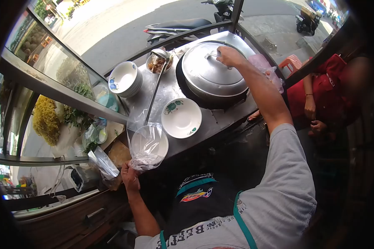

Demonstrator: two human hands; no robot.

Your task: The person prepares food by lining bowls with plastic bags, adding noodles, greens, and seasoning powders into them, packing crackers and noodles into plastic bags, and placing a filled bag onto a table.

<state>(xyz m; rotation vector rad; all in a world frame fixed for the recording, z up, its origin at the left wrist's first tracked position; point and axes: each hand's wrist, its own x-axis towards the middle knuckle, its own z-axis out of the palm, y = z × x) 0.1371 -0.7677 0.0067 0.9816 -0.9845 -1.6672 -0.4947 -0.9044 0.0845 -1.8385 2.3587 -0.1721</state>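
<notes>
My right hand (229, 56) is closed on the handle of a large silver pot lid (214, 74), which lies on a dark pot at the right of the metal counter. At the counter's front left, my left hand (130, 174) grips the gathered edge of a clear plastic bag (143, 159). The bag spreads over a white bowl (156, 143). Beside that bowl stands a white bowl with green leaf patterns (181, 118), with nothing in it. A long-handled ladle (157, 87) lies across the counter, its head at a bowl of brown food (156, 65).
Stacked bowls (124, 79) stand at the counter's left. Yellow noodles (46, 120) and greens (77, 118) lie behind the glass at left. A pink plastic bag (266, 70) hangs right of the pot. A person in red (316, 91) is at the right. Motorbikes stand beyond the metal frame.
</notes>
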